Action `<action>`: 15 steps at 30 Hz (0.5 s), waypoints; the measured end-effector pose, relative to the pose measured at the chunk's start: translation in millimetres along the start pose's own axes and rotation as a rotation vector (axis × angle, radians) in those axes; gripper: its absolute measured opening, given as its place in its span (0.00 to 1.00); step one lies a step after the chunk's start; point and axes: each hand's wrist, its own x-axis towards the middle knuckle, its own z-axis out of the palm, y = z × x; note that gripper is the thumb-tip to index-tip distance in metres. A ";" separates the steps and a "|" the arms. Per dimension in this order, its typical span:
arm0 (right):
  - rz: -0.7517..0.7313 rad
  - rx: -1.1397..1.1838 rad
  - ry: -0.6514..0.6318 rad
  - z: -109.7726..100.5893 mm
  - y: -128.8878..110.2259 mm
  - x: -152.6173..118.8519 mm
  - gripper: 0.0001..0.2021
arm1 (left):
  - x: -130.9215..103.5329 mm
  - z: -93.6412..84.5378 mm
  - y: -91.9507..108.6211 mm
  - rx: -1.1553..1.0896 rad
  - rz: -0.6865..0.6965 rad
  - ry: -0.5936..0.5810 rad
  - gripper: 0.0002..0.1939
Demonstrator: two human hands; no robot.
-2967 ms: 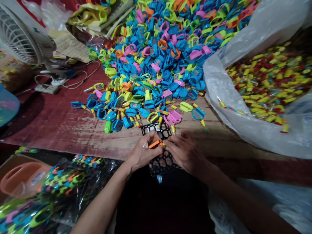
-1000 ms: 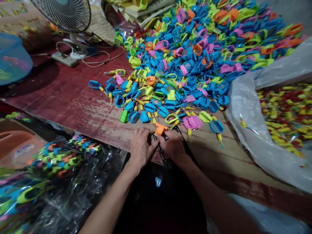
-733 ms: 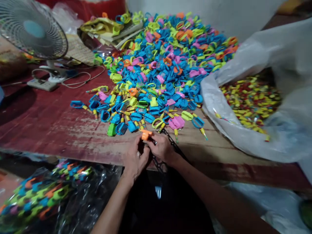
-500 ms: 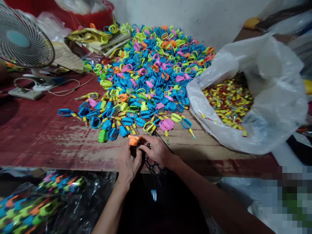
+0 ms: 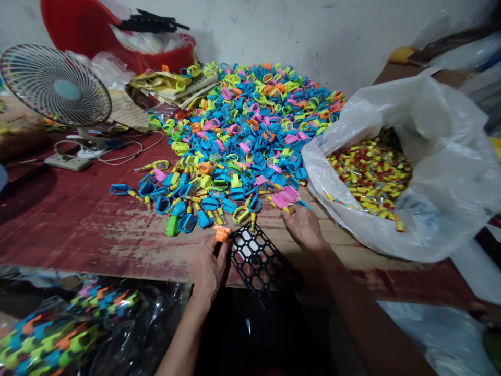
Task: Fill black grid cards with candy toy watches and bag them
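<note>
My left hand (image 5: 209, 269) is closed on a small orange plastic toy watch (image 5: 222, 233), held up between thumb and fingers over the table's front edge. Just right of it, a black plastic grid with rounded holes (image 5: 270, 263) slants from the tabletop toward my lap. My right hand (image 5: 307, 230) reaches to the near edge of the pile, fingers curled down beside a pink toy watch (image 5: 285, 197) and a blue piece (image 5: 303, 203). What its fingertips grip is hidden. Several blue toy watches with yellow tubes lie close by, among them one blue watch (image 5: 119, 189) at the left.
A large heap of colourful toy watches (image 5: 254, 120) rises against the wall. At right stands an open white plastic bag (image 5: 438, 209) of small yellow-and-red tubes (image 5: 371, 172). A fan (image 5: 58, 89) and power strip (image 5: 67, 162) sit at left. Bagged watches (image 5: 50, 334) lie below the table.
My right hand has left the orange toy watch and moved right to the pile's edge. The black grid shows more fully. The pink watch has shifted slightly, and the view has tilted up.
</note>
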 end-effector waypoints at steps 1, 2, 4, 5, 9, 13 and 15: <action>-0.002 -0.013 0.006 -4.4 3.9 1.6 0.12 | 0.2 0.0 0.5 -0.004 -0.003 0.001 0.15; -0.016 -0.023 0.029 -7.8 5.5 1.6 0.12 | 0.3 0.0 1.0 -0.008 -0.006 0.002 0.15; -0.074 -0.013 0.125 -8.9 -0.2 -1.6 0.13 | 0.7 -0.2 2.1 -0.017 -0.003 0.001 0.14; -0.113 0.013 0.175 -6.1 -7.5 -3.7 0.14 | 0.9 -0.4 2.6 -0.022 0.004 0.000 0.13; -0.227 0.210 0.152 22.4 -46.5 -5.0 0.17 | 1.6 -1.5 4.0 -0.027 0.028 0.002 0.12; -0.205 0.310 0.077 43.9 -53.6 4.6 0.15 | 1.4 -2.5 4.6 -0.021 0.040 0.012 0.10; -0.176 0.331 0.055 43.4 -42.5 7.9 0.14 | 1.2 -2.7 4.7 -0.014 0.038 0.013 0.10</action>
